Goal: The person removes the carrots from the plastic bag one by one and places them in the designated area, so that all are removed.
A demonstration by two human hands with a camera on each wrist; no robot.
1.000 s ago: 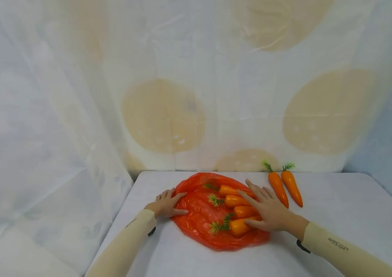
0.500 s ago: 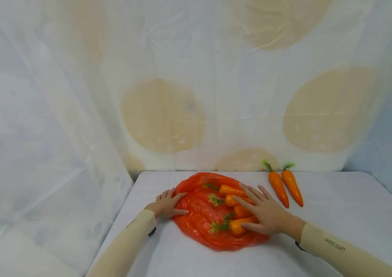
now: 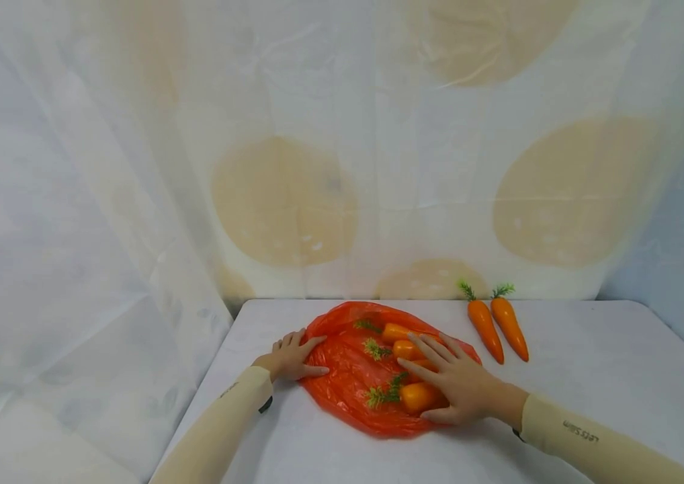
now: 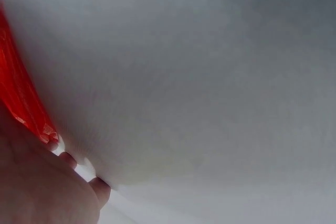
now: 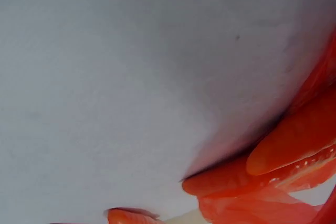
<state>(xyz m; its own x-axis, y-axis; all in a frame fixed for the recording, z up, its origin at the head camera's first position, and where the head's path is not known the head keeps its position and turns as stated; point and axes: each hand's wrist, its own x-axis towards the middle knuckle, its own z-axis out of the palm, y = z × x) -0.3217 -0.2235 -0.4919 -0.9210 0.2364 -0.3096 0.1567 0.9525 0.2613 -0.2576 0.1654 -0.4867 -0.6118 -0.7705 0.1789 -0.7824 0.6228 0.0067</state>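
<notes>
A red plastic bag [image 3: 348, 380] lies flat on the table, with several orange carrots [image 3: 417, 398] with green tops lying on its right half. My left hand [image 3: 287, 359] rests at the bag's left edge, fingers and thumb spread. Over the carrots' right ends lies my right hand [image 3: 469, 386], fingers spread and extended; it covers parts of them. In the left wrist view, the fingers of my left hand [image 4: 47, 187] lie beside the bag's edge [image 4: 21, 87]. Carrot tips [image 5: 220, 179] at the bag's edge show in the right wrist view.
Two more carrots, one [image 3: 485, 331] beside another [image 3: 509, 329], lie on the white table [image 3: 608, 363] behind my right hand, off the bag. A pale curtain with tan spots [image 3: 284, 202] hangs behind the table's far edge.
My right hand has shifted left and slightly nearer over the carrots, uncovering the bag's right edge. The left hand, the bag and the two carrots off it have stayed put.
</notes>
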